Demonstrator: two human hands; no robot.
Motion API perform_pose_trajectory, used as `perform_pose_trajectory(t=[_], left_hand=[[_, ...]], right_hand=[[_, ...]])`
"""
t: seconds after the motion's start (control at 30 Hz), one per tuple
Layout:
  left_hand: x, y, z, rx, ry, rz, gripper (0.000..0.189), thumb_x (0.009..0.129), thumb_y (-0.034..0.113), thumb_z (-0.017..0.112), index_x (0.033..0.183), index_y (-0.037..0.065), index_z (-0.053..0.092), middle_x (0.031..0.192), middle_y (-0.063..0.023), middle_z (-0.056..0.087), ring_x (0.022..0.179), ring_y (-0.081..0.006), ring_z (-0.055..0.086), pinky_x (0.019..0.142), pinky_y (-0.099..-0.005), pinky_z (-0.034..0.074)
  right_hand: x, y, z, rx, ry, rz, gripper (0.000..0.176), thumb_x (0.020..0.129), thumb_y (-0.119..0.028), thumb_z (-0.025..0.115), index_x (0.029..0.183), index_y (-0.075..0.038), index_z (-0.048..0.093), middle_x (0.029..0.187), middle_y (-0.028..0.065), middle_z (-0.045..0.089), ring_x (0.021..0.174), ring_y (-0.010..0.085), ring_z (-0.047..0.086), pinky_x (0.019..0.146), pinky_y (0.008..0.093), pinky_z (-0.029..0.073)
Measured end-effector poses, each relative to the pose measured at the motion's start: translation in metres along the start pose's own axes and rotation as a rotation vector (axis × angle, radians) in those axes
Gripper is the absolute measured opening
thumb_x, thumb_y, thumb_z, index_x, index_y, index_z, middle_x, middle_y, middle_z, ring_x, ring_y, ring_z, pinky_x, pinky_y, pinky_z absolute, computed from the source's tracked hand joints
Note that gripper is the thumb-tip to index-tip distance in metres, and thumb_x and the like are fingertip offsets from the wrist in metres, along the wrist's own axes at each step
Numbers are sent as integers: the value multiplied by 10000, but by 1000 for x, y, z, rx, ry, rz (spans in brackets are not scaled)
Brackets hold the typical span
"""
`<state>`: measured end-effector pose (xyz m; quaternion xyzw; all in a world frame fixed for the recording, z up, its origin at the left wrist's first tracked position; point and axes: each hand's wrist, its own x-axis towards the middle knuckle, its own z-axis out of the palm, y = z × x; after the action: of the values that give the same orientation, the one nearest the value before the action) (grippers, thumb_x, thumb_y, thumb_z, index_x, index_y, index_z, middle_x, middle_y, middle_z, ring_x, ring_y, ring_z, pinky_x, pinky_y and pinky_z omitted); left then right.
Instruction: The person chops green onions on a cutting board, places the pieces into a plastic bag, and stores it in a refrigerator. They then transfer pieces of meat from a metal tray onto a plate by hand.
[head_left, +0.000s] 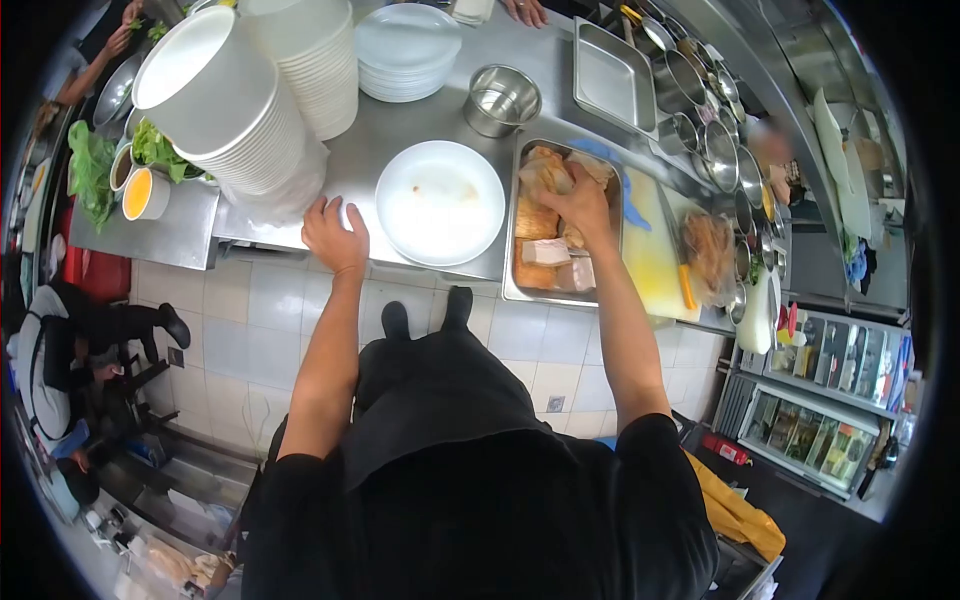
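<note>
My left hand (335, 235) is at the front edge of the steel counter, fingers spread, holding nothing. It is between the stack of white tubs and a white plate (440, 205) with a few small brown specks. My right hand (582, 205) reaches into a rectangular steel tray (511, 225) of golden-brown food blocks, some with pale sides. Its fingers close around a golden-brown food block (547, 172) at the back of the tray, partly hidden by the hand. Pale-sided blocks (546, 252) lie nearer the front.
Stacked white tubs (225, 95) and stacked plates (408, 50) stand at the back left. A steel pot (502, 100) is behind the plate. Right of the tray are a cutting board (655, 255), an orange-handled tool (688, 287) and bagged food (708, 255). Another person's hand (525, 10) shows across the counter.
</note>
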<state>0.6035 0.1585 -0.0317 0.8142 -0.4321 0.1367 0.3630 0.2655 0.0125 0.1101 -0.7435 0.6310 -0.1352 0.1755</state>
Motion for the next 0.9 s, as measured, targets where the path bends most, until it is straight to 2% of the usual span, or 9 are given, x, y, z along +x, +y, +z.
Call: perform_pose_trajectory(t=[0.2, 0.33, 0.4, 0.43, 0.53, 0.6, 0.73, 0.8, 0.9], left_hand=[[0, -3, 2, -6, 20, 1, 218, 794, 197, 652, 979, 83, 672, 1155, -106, 583, 1124, -288, 520, 955, -468, 361], [0, -2, 2, -19, 21, -16, 207, 785, 179, 650, 974, 98, 673, 1158, -93, 580, 1131, -280, 517, 969, -465, 352], [-1, -2, 3, -3, 22, -15, 207, 789, 192, 643, 971, 98, 678, 1155, -88, 586, 1126, -285, 521, 972, -461, 355], [-1, -3, 3, 7, 19, -13, 210, 793, 204, 636, 968, 98, 683, 1152, -82, 593, 1120, -290, 524, 974, -456, 358], [0, -3, 4, 6, 16, -18, 213, 790, 196, 634, 975, 103, 681, 1159, -83, 592, 1127, -291, 523, 985, -456, 354], [0, -1, 3, 14, -6, -23, 208, 783, 194, 637, 966, 107, 685, 1161, -88, 596, 1130, -295, 525, 986, -457, 356], [-1, -1, 2, 9, -6, -12, 219, 757, 168, 662, 963, 97, 675, 1155, -108, 593, 1128, -294, 523, 954, -473, 371], [1, 1, 1, 25, 5, -1, 220, 757, 170, 663, 962, 91, 679, 1153, -114, 599, 1126, -303, 527, 956, -474, 370], [1, 2, 0, 29, -20, 2, 226, 764, 172, 649, 969, 86, 690, 1159, -117, 603, 1122, -308, 532, 967, -470, 365]], right_hand=[[2, -42, -9, -211, -50, 85, 709, 634, -412, 768, 1180, 6, 591, 1047, 246, 679, 1026, 373, 651, 891, 447, 512], [6, -74, 12, -41, 36, -167, 606, 608, -369, 771, 1063, 10, 642, 977, 220, 689, 949, 357, 657, 875, 453, 498], [13, -92, 33, -41, -86, -429, 560, 592, -317, 769, 1038, -2, 647, 946, 201, 688, 912, 331, 658, 917, 424, 445], [16, -101, 42, -28, -81, -429, 560, 592, -317, 769, 1038, -2, 647, 946, 201, 688, 912, 331, 658, 917, 424, 445], [31, -115, 67, -128, -186, -420, 574, 582, -282, 763, 1069, -8, 631, 981, 198, 679, 946, 321, 651, 965, 408, 384], [40, -101, 93, -122, -240, -523, 603, 593, -250, 752, 1133, -24, 610, 1056, 184, 660, 1001, 315, 631, 984, 429, 371], [34, -88, 91, -162, -270, -489, 671, 620, -282, 791, 1212, -40, 587, 1194, 185, 622, 1131, 317, 581, 1030, 477, 344], [19, -84, 67, -10, -85, -555, 760, 656, -326, 812, 1318, -70, 541, 1305, 211, 564, 1212, 395, 518, 1096, 521, 291], [17, -47, 31, -65, -4, -450, 728, 684, -323, 816, 1314, -72, 550, 1313, 216, 555, 1237, 389, 504, 1075, 497, 343]])
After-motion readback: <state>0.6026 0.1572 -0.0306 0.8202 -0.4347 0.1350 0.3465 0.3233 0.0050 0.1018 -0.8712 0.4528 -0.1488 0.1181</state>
